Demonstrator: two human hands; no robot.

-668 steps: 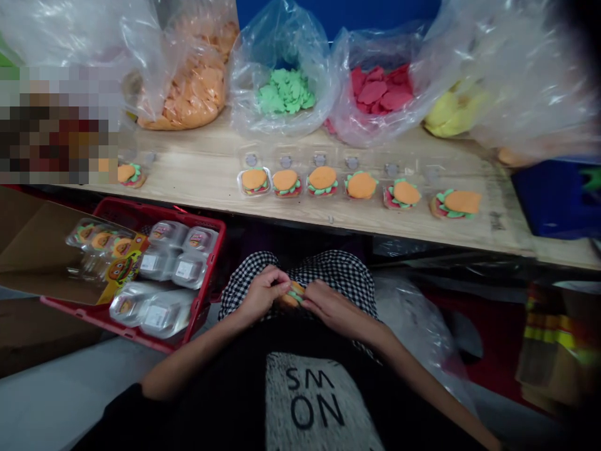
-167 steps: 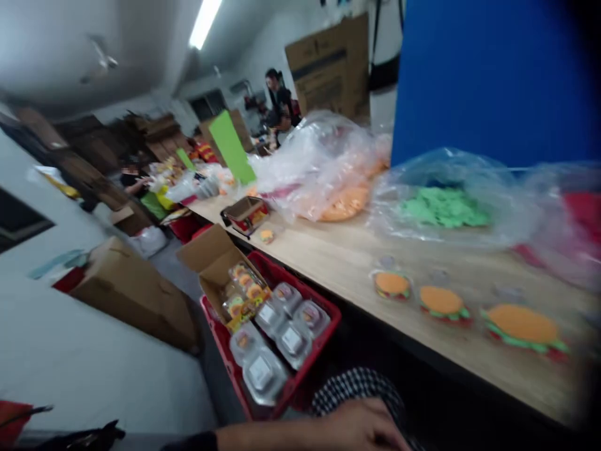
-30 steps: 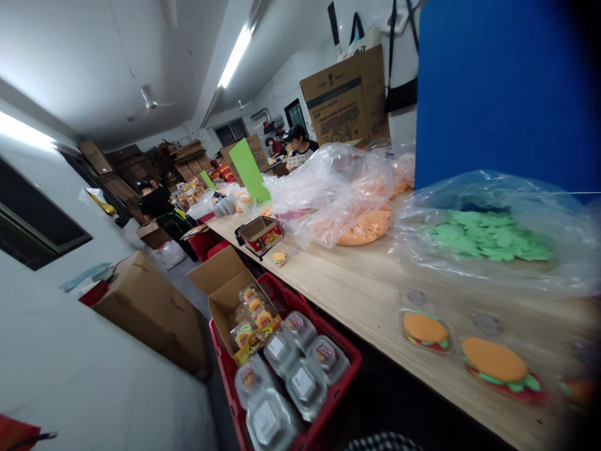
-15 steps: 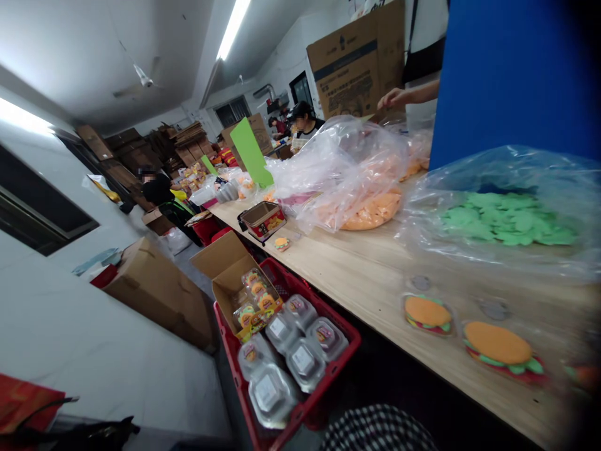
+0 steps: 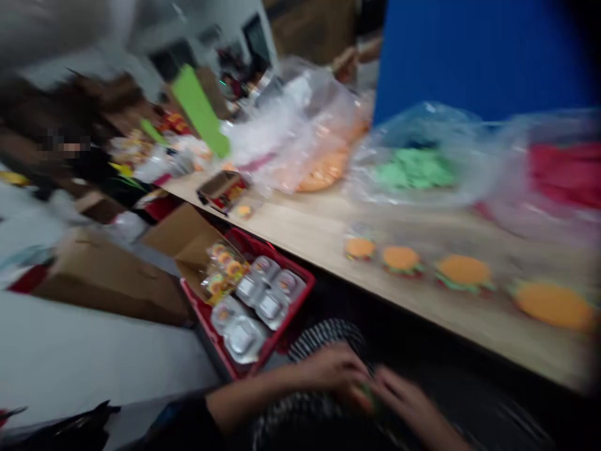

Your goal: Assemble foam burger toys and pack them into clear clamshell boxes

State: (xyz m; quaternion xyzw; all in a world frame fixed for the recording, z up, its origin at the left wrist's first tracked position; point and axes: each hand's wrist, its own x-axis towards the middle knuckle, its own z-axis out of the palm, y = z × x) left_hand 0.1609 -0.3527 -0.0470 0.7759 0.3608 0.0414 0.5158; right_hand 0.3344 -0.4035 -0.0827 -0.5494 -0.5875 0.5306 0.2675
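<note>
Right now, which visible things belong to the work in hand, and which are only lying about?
Probably in the work:
small blurred piece between left hand and right hand
row of burger shapes
orange pieces, green pieces, red pieces, all bagged
red crate of clear packs

Apparently just around:
big cardboard box
green board

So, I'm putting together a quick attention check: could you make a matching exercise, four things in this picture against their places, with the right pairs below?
1. Green pieces
2. Clear containers with white labels
3. Four nearest toy burgers
4. Blurred orange-and-green piece

A. In a row toward the near edge of the table
B. Between the left hand and right hand
C. In a clear bag
D. In the red crate

Pairs: 1-C; 2-D; 3-A; 4-B
</note>
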